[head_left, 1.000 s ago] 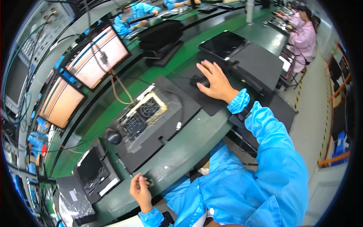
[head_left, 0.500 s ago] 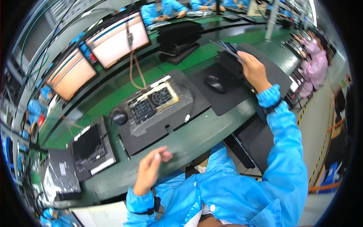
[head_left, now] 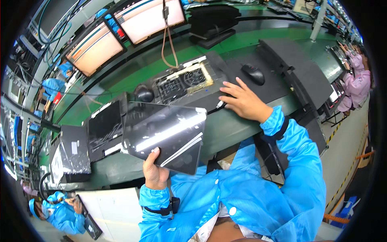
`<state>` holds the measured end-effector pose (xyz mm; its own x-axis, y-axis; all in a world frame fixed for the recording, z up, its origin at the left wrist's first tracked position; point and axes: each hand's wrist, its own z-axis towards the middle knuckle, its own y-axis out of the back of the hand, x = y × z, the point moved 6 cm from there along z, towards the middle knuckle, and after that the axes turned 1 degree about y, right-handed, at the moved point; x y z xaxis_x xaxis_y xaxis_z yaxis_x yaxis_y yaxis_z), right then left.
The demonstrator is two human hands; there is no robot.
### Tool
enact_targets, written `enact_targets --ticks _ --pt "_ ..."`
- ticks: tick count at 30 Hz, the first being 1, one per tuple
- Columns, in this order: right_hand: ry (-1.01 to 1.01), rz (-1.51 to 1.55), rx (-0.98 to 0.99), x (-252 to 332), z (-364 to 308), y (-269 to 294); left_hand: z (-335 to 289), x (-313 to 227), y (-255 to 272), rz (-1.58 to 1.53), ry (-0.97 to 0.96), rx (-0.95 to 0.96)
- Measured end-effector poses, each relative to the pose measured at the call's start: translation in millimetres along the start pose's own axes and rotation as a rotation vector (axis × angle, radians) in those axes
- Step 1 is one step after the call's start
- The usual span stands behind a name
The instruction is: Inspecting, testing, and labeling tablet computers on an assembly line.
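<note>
My left hand (head_left: 156, 172) grips a thin glossy dark tablet-like panel (head_left: 169, 129) by its near edge, thumb on top. The panel is tilted, and its surface reflects white light streaks. My right hand (head_left: 244, 101) is open with fingers spread, just above the bench beside a white cable plug (head_left: 220, 104). Beyond the panel lies a dark fixture pad (head_left: 219, 66) with a cream-framed recess (head_left: 196, 76) holding black round and square patterns. The panel hides part of the pad's near side.
A black mouse (head_left: 253, 74) rests on a dark mat (head_left: 278, 82); another mouse (head_left: 144, 93) sits left of the fixture. Two monitors (head_left: 151, 20) (head_left: 94, 50) stand behind. Dark foam trays (head_left: 310, 78) lie right, a black tablet-like slab (head_left: 105, 125) left. Other people work around the bench.
The thin panel has passed from my right hand, at the far right, to my left hand in front of me. My right hand has come back toward the cable plug, fingers spread.
</note>
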<state>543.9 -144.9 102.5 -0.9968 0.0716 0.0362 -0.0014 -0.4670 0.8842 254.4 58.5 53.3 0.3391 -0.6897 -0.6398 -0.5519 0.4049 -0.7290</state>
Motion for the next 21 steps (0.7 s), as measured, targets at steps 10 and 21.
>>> enact_targets --ticks 10,21 --pt "-0.247 0.866 -0.294 120 67 16 -3 -27 5 -0.22 -0.295 -0.089" --pt "-0.166 0.702 -0.362 123 71 13 -4 -29 7 -0.215 -0.288 -0.06"
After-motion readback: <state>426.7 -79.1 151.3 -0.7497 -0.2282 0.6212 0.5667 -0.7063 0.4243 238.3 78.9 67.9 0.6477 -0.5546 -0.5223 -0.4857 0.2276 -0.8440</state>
